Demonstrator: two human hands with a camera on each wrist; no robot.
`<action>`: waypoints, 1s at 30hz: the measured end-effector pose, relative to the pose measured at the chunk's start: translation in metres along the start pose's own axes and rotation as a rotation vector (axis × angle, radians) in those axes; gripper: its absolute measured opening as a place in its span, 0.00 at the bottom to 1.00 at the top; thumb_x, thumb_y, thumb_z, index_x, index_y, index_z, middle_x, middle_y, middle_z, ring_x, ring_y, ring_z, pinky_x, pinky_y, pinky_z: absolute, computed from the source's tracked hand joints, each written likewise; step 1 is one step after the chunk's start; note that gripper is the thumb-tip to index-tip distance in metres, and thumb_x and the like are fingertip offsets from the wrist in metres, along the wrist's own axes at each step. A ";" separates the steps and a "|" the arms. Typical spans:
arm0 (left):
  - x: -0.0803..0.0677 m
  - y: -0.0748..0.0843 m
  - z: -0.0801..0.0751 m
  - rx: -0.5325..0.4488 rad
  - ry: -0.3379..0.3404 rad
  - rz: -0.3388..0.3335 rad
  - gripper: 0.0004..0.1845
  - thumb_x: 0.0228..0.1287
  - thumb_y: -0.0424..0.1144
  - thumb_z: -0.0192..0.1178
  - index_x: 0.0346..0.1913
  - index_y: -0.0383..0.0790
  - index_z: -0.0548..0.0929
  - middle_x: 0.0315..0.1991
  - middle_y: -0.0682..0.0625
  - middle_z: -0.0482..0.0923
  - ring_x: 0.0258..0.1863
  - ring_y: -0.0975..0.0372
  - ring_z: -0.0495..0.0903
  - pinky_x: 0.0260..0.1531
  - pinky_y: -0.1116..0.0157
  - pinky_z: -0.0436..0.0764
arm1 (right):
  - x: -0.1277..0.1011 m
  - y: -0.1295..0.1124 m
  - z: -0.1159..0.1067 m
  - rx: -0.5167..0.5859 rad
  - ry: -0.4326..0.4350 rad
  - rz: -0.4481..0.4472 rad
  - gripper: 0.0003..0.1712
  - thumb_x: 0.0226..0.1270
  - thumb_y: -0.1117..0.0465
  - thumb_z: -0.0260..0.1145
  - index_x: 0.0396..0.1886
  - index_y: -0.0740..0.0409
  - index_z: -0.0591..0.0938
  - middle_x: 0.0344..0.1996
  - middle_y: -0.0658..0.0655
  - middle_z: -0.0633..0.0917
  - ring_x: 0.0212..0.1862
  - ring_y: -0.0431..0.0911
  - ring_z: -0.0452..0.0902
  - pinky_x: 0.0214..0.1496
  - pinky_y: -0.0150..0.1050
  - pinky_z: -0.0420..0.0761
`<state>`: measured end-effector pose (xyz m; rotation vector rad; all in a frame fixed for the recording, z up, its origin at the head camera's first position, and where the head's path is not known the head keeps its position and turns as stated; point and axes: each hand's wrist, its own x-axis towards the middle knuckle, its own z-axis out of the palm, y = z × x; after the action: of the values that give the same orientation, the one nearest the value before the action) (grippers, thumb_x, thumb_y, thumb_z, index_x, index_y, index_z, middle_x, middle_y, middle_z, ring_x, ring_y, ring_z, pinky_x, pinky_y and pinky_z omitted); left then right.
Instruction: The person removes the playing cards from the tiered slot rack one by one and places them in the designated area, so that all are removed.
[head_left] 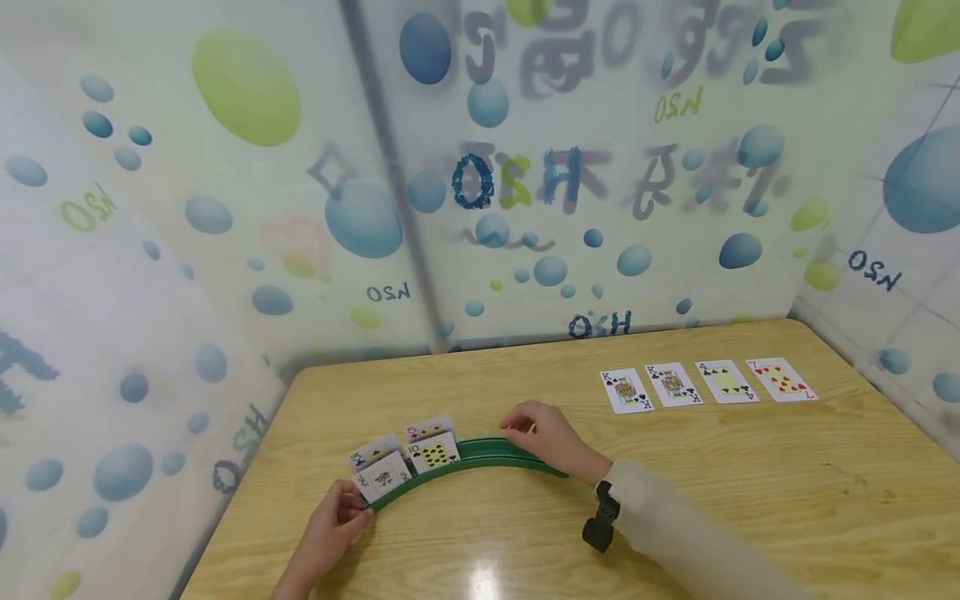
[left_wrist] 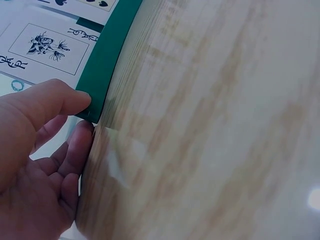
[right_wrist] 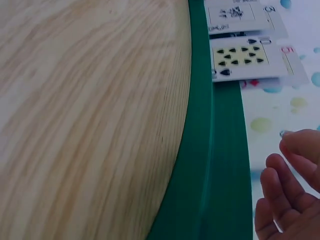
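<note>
A curved green card holder (head_left: pixel 480 451) lies on the table. Its left part carries a joker (head_left: pixel 383 477) and a ten of spades (head_left: pixel 434 454) in front. Behind them stand a partly covered black-marked card (head_left: pixel 372 449) and a red five (head_left: pixel 428 428). My left hand (head_left: pixel 335 520) grips the holder's left end, its thumb (left_wrist: pixel 75 99) on the green rim beside the joker. Above the right part of the holder is my right hand (head_left: pixel 546 433). In the right wrist view its fingers (right_wrist: pixel 282 195) are loosely bent, thumb apart, holding nothing.
Face up in a row at the table's back right lie two black kings, one left (head_left: pixel 627 391) and one right (head_left: pixel 675 384), a black four (head_left: pixel 726 382) and a red seven (head_left: pixel 782 380). A patterned wall (head_left: pixel 525 275) borders the wooden table (head_left: pixel 480 542) at the back.
</note>
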<state>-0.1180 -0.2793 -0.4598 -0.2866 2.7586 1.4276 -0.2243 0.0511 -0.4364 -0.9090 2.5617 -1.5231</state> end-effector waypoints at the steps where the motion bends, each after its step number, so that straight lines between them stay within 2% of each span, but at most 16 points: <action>1: 0.000 0.000 0.000 0.001 -0.001 0.006 0.16 0.57 0.29 0.62 0.43 0.31 0.67 0.38 0.44 0.73 0.36 0.59 0.73 0.33 0.68 0.74 | 0.001 -0.002 0.004 0.006 -0.010 0.001 0.07 0.65 0.62 0.62 0.39 0.61 0.83 0.32 0.48 0.79 0.34 0.40 0.73 0.37 0.34 0.75; 11: 0.000 0.000 0.000 -0.010 0.002 0.000 0.16 0.57 0.28 0.61 0.44 0.32 0.68 0.38 0.44 0.73 0.36 0.59 0.73 0.35 0.69 0.73 | 0.015 -0.018 0.028 0.011 -0.101 -0.020 0.06 0.64 0.62 0.63 0.37 0.59 0.83 0.32 0.48 0.79 0.33 0.41 0.73 0.36 0.33 0.75; 21: 0.000 -0.002 0.001 -0.007 -0.003 0.009 0.16 0.57 0.29 0.61 0.45 0.31 0.67 0.38 0.44 0.73 0.36 0.60 0.73 0.34 0.68 0.74 | 0.025 -0.017 0.038 0.014 -0.155 0.007 0.04 0.63 0.63 0.64 0.36 0.57 0.83 0.31 0.47 0.77 0.33 0.38 0.72 0.34 0.32 0.74; 30: -0.001 0.000 0.000 -0.011 -0.004 -0.006 0.15 0.58 0.27 0.60 0.45 0.31 0.68 0.38 0.43 0.73 0.36 0.59 0.74 0.34 0.68 0.75 | 0.028 -0.014 0.046 -0.097 -0.149 -0.042 0.03 0.60 0.63 0.66 0.34 0.56 0.83 0.29 0.47 0.73 0.31 0.39 0.67 0.34 0.33 0.70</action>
<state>-0.1174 -0.2794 -0.4602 -0.2912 2.7453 1.4409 -0.2272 -0.0047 -0.4420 -1.0505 2.5446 -1.2955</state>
